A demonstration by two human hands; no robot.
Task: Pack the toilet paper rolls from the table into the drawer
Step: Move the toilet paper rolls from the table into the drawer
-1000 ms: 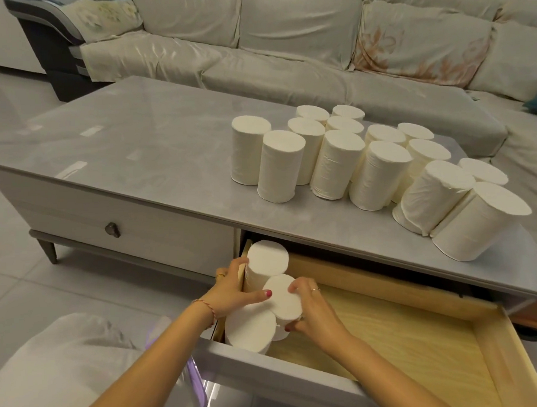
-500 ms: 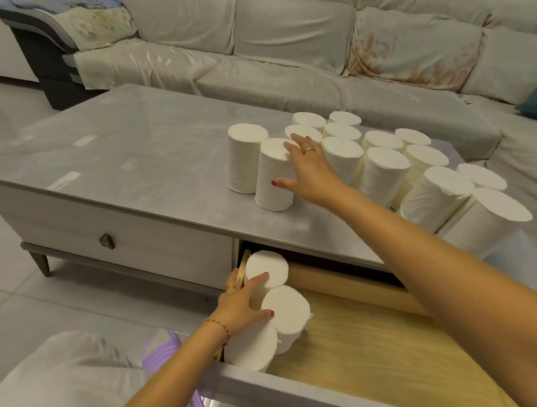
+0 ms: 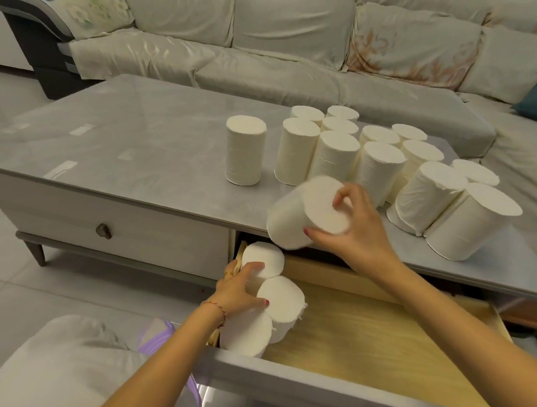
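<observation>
My right hand [image 3: 355,229] grips a white toilet paper roll [image 3: 296,215], tilted, in the air over the table's front edge and just above the open drawer [image 3: 363,339]. Three rolls stand in the drawer's left end: one at the back [image 3: 269,258], one in the middle [image 3: 284,300] and one at the front [image 3: 247,333]. My left hand [image 3: 239,291] rests against these rolls, fingers spread on them. Several more rolls [image 3: 381,168] stand grouped on the grey table [image 3: 132,148], with one roll [image 3: 245,154] apart at the left.
The drawer's wooden bottom is bare to the right of the three rolls. A second drawer with a dark knob [image 3: 103,230] is closed at the left. A sofa [image 3: 282,45] runs behind the table. A pale cushion [image 3: 51,374] is near my left forearm.
My right hand took a roll from the front left of the group on the table and carried it back down toward the drawer. My left hand stayed on the rolls in the drawer.
</observation>
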